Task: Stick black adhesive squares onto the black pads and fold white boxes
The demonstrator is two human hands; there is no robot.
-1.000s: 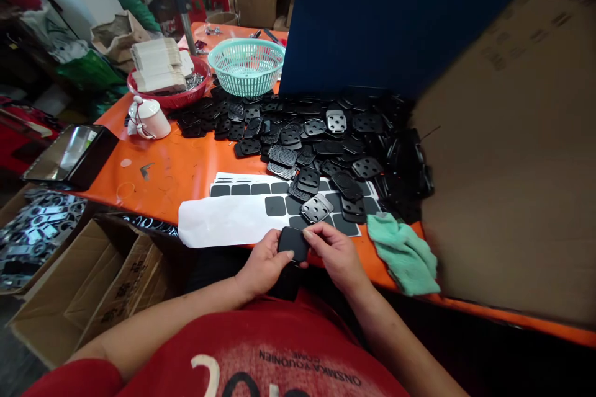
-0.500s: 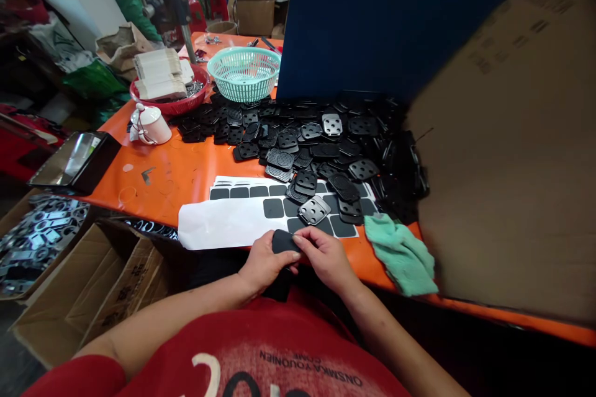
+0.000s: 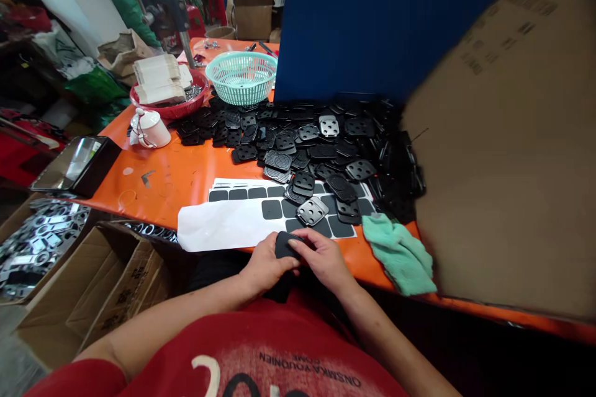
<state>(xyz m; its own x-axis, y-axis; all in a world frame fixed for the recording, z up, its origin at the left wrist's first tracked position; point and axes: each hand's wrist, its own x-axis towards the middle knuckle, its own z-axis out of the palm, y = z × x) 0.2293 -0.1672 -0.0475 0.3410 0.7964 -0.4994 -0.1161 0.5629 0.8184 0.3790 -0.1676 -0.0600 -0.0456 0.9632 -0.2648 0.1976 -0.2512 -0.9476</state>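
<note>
Both hands meet at the near edge of the orange table (image 3: 162, 173). My left hand (image 3: 264, 264) and my right hand (image 3: 321, 259) are both closed on one small black square pad (image 3: 283, 244), pressing it between fingers and thumbs. Just beyond lies a white backing sheet (image 3: 218, 223) carrying black square stickers (image 3: 272, 209). A metal plate with holes (image 3: 311, 211) rests on that sheet. Further back spreads a big heap of black perforated plates (image 3: 316, 142).
A green cloth (image 3: 398, 252) lies right of my hands. A large cardboard sheet (image 3: 507, 155) and a blue panel (image 3: 372, 18) stand on the right. A teal basket (image 3: 241, 77), red bowl (image 3: 179, 108), white teapot (image 3: 149, 129), dark tray (image 3: 74, 166) and open boxes (image 3: 97, 285) sit left.
The black pad has tipped from facing up to edge-on and lower, and both hands have closed tighter around it. The view has shifted slightly.
</note>
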